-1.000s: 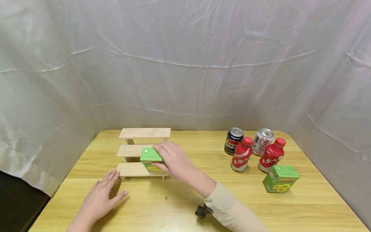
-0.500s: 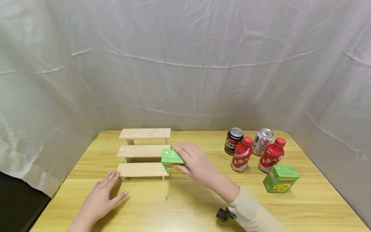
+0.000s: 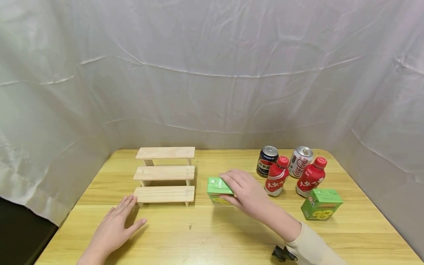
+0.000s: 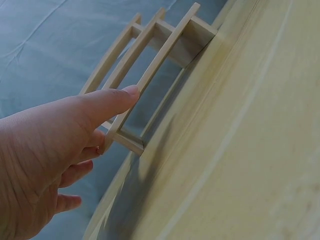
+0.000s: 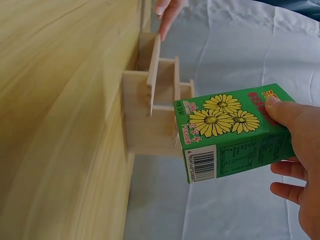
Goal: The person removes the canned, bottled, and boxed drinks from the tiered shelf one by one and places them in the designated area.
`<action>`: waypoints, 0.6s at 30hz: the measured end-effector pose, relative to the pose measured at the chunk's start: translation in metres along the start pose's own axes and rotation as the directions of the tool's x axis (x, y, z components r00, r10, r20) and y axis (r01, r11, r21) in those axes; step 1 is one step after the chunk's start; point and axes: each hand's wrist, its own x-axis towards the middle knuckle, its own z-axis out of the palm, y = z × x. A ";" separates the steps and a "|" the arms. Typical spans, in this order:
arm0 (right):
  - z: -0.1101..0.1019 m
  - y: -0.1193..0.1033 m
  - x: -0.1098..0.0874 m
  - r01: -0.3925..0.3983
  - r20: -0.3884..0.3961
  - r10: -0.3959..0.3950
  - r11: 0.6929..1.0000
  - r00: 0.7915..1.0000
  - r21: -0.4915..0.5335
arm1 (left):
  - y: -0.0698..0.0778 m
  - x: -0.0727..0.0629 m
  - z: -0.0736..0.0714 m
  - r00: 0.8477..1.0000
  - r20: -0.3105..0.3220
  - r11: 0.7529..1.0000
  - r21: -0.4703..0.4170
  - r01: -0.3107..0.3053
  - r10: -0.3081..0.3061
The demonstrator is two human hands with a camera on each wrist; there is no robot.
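In the head view my right hand grips a green drink carton by its right end, in the air to the right of a three-step wooden shelf. The right wrist view shows the carton's yellow flowers and barcode, with my thumb on the flowered face. My left hand lies at the shelf's front left corner, fingers straight and fingertips touching the lowest step. Seen from the left wrist, its thumb reaches to the edge of that step.
On the right stand a dark blue cola can, a silver Coca-Cola can, two red-capped bottles and a second green carton. Pale cloth hangs behind the wooden table.
My right hand has carried the green drink carton rightward, from above the lowest step to beside the shelf. My left hand has stayed at the shelf's corner.
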 end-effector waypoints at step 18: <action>-0.028 0.022 -0.059 -0.077 0.033 0.079 0.996 0.996 -0.048 | 0.000 0.000 0.000 1.000 0.001 1.000 -0.009 0.002 -0.002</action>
